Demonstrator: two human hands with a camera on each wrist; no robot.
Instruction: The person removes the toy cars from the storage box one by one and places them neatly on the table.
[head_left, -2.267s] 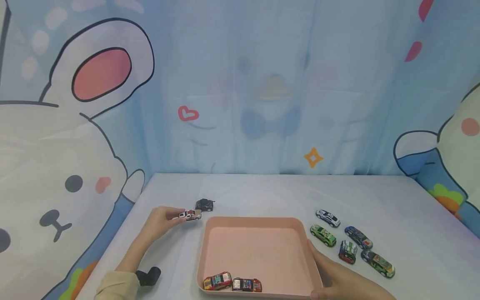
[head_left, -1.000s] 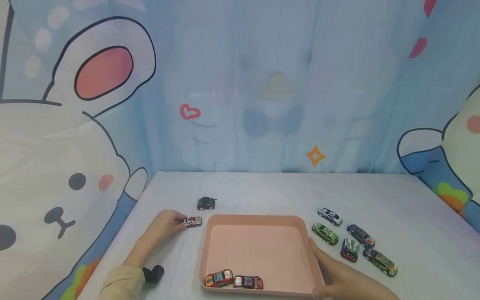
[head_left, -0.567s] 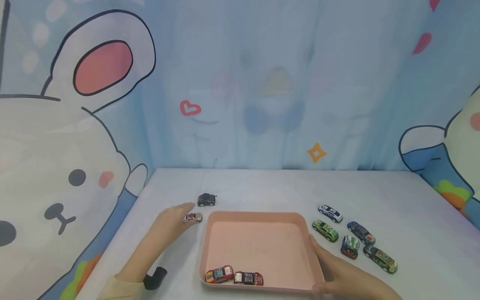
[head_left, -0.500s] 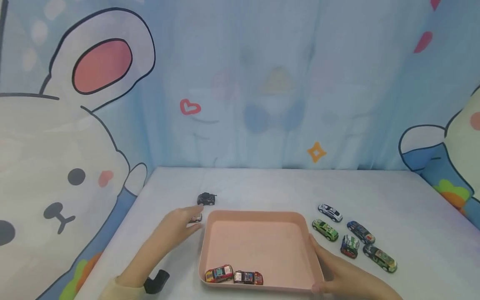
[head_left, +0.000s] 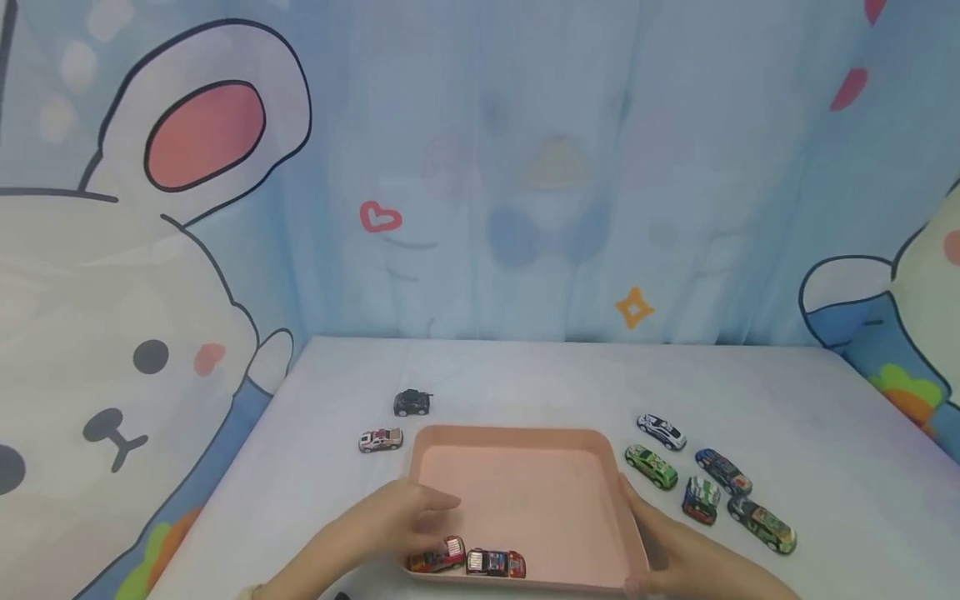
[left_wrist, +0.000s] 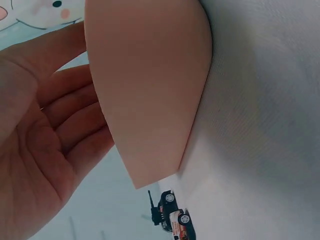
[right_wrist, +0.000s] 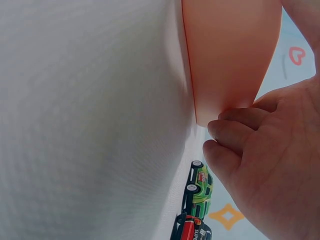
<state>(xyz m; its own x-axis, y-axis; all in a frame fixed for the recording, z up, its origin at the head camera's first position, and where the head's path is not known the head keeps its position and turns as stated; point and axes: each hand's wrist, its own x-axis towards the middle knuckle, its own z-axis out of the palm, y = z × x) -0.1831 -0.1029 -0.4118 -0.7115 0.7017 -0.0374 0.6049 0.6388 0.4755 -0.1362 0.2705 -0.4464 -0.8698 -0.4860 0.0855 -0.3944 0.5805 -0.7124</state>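
In the head view my left hand (head_left: 401,517) reaches over the left wall of a shallow pink tray (head_left: 517,433). Its fingers are spread, slightly blurred, above a red and yellow toy car (head_left: 453,550) in the near left corner, partly covering it. Beside that lies another red toy car (head_left: 497,564). From the left wrist view, the left fingers pass behind the tray wall, so their tips are hidden. My right hand (head_left: 675,550) holds the tray's right side, thumb by the near corner; in the right wrist view its fingertips (right_wrist: 222,155) lie along the outer wall.
Left of the tray, a white toy car (head_left: 381,440) and a black toy vehicle (head_left: 412,403) stand on the white tablecloth (head_left: 525,379). Several cars are grouped on the right, among them a green car (head_left: 651,467) and a white-and-black car (head_left: 661,432). A printed curtain (head_left: 525,275) hangs behind.
My left hand set the white car down near the black vehicle and let it go. It then moved right and nearer, over the tray. The right hand has stayed at the tray.
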